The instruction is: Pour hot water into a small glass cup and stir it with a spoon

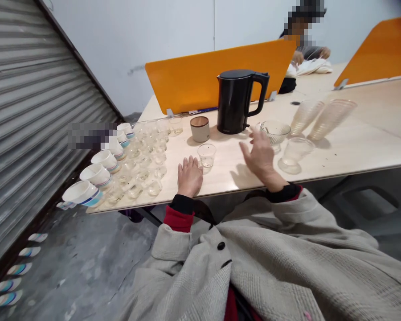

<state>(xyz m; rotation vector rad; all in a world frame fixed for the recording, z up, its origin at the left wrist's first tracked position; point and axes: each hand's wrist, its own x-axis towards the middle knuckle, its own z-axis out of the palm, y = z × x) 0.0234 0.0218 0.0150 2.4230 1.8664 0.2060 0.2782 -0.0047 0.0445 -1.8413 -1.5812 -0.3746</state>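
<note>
the left hand lies flat on the table, fingers together, empty, just beside a small glass cup. the right hand hovers, fingers spread, apparently touching nothing, near a glass pitcher and black kettle.

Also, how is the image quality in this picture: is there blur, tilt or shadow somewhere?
Head view: the whole scene leans, the table edge slanting; the right hand is slightly motion-blurred and casts a soft shadow on the table; the left hand and small glass look sharp; the black kettle shows little glare; two patches are pixelated.
</note>
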